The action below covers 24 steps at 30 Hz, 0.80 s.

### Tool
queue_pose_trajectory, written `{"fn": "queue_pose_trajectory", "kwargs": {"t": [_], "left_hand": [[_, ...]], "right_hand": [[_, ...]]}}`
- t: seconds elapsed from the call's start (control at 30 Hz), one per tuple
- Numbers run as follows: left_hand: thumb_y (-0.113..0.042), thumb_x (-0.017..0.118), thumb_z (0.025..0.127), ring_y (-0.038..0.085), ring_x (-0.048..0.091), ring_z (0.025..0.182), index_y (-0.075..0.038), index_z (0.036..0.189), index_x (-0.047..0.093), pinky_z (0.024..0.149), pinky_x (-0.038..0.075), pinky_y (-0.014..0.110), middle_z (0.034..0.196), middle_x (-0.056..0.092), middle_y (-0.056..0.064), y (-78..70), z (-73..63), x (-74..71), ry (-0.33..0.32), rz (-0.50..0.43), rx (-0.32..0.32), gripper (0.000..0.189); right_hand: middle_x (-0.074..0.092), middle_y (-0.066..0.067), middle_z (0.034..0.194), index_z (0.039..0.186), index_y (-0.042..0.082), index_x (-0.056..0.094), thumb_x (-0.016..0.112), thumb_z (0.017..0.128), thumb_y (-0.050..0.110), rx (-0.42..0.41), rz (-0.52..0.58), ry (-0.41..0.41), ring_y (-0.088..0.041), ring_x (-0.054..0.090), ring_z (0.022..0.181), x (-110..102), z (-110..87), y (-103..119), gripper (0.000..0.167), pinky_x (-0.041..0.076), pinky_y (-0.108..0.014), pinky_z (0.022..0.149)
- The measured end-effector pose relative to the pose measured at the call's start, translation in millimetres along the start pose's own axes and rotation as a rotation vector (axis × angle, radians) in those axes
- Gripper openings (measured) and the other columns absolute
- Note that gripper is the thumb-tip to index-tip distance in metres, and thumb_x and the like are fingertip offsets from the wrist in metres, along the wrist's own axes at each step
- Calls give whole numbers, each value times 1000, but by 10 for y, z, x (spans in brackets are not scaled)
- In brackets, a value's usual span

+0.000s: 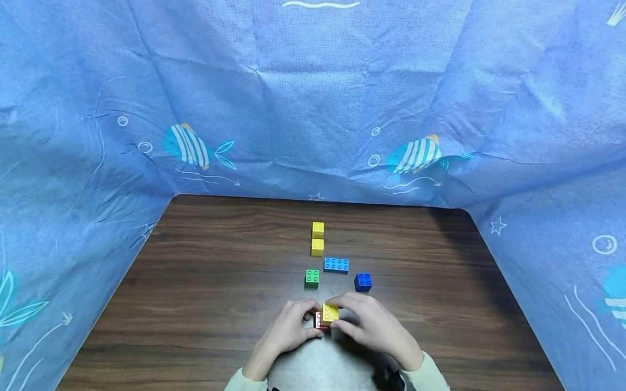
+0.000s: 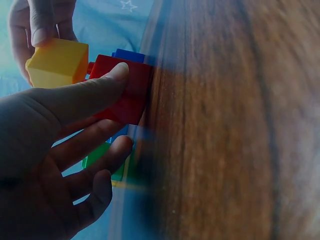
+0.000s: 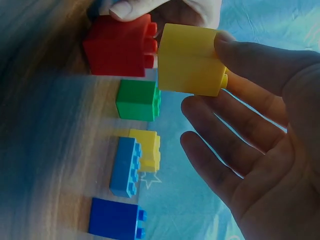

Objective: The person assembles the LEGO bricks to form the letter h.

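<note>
Near the front of the table, my left hand (image 1: 286, 327) grips a red brick (image 3: 117, 47) between thumb and fingers. The red brick sits on the wood with its studs upward. My right hand (image 1: 374, 323) pinches a small yellow brick (image 3: 187, 60) by its sides. That yellow brick is over part of the red brick's studs, very close to them; whether it touches them I cannot tell. In the head view the yellow brick (image 1: 330, 314) hides much of the red brick (image 1: 318, 321). The right hand's lower fingers stay spread below the brick.
Beyond the hands stand a green brick (image 1: 312, 278), a long light-blue brick (image 1: 336, 265) and a dark-blue brick (image 1: 363, 282). Two yellow bricks, a nearer one (image 1: 317, 247) and a farther one (image 1: 318, 229), stand behind them. A blue fish-patterned cloth (image 1: 313, 119) surrounds the dark wooden table (image 1: 205, 271).
</note>
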<state>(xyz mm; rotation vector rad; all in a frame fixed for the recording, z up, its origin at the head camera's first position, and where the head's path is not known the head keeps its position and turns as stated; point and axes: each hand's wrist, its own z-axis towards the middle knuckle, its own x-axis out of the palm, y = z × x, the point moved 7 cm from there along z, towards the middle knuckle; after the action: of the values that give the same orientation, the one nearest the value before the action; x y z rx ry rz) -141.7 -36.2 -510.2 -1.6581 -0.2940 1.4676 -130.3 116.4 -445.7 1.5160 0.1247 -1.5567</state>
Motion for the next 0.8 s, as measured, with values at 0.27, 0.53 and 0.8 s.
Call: {"fn": "queue_pose_trajectory", "kwargs": {"t": [0.27, 0.53, 0.8], "left_hand": [[-21, 92, 72, 4, 64, 79, -19, 96, 72, 69, 48, 21, 89, 73, -8, 8, 4, 1, -2, 9, -6, 31], [-23, 92, 72, 2, 57, 73, -20, 93, 70, 64, 43, 19, 82, 67, -13, 11, 7, 6, 5, 37, -9, 30], [-23, 92, 71, -2, 45, 64, -22, 89, 68, 58, 37, 19, 75, 63, -11, -12, 3, -4, -12, 63, -1, 30]], "right_hand": [[72, 5, 110, 118, 14, 71, 77, 90, 22, -32, -11, -5, -7, 67, 100, 76, 16, 14, 29, 57, -29, 84], [72, 6, 112, 119, 15, 71, 75, 93, 24, 28, 23, 40, -4, 66, 100, 120, 42, -2, 28, 57, -29, 84], [73, 4, 111, 118, 13, 72, 75, 93, 22, -8, 2, 22, -9, 68, 101, 125, 70, 30, 27, 58, -31, 85]]}}
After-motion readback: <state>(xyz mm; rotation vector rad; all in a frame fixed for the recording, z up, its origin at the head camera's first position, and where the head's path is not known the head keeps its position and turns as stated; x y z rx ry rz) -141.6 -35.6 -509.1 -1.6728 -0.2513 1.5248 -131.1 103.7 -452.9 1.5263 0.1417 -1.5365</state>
